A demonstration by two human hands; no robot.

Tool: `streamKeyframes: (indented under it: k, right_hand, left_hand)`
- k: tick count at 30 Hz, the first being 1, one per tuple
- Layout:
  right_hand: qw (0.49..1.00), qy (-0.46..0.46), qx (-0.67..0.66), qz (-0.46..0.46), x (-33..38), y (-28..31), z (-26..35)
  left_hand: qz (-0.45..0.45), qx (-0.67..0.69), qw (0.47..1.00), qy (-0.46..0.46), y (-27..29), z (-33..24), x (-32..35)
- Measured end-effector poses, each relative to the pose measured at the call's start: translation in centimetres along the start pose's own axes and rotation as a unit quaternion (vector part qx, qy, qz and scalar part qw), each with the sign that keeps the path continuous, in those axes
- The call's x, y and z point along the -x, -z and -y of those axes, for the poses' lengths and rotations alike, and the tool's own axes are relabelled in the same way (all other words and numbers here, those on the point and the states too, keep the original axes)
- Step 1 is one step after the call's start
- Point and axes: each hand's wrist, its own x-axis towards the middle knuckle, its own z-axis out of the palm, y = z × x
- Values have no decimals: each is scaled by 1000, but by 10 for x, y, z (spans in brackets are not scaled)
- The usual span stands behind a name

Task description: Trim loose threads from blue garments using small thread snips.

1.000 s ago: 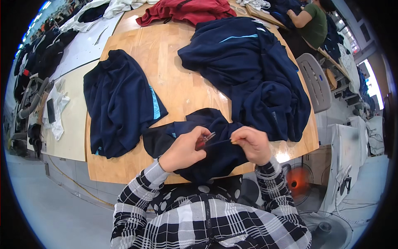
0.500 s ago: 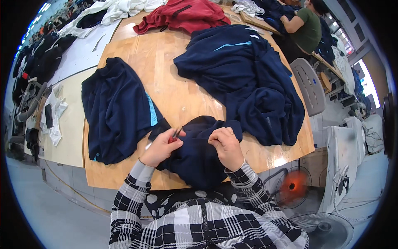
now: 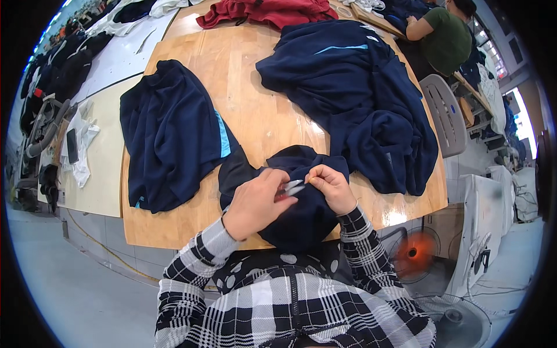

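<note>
Navy garment [image 3: 301, 214] part-hidden under left hand [image 3: 255, 203], thread snips [image 3: 292, 187] mostly covered

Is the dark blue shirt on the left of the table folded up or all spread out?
Folded, loosely. The navy garment lies doubled over on the wooden table, a light blue stripe showing along its right edge. It is apart from both hands.

There is just one view — a round, wide camera on the person's head, looking steeply down at the wooden table [image 3: 255, 116] filling the upper middle of the frame, very near the checked sleeves at the bottom — its edges bend and go dark.
</note>
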Motion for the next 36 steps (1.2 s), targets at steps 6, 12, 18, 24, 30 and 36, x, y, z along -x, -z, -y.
streamKeyframes:
  k: [6,12,18,24,30,36]
  right_hand:
    - [994,-9,-13,107,12,6,26]
    - [995,23,-55,81,20,0,15]
    - [992,15,-103,77,18,4,9]
    - [993,21,-110,48,19,1,3]
    - [993,31,-103,44,18,0,4]
    - [995,28,-90,42,20,-1,6]
  left_hand:
    - [194,466,826,250,2,27,-2]
    - [156,355,896,216,-16,28,6]
    - [161,207,964,34,20,3,2]
    - [175,129,975,51,13,-4,-6]
    - [188,110,974,57,7,-6,-9]
    - [156,126,980,15,0,-2,-8]
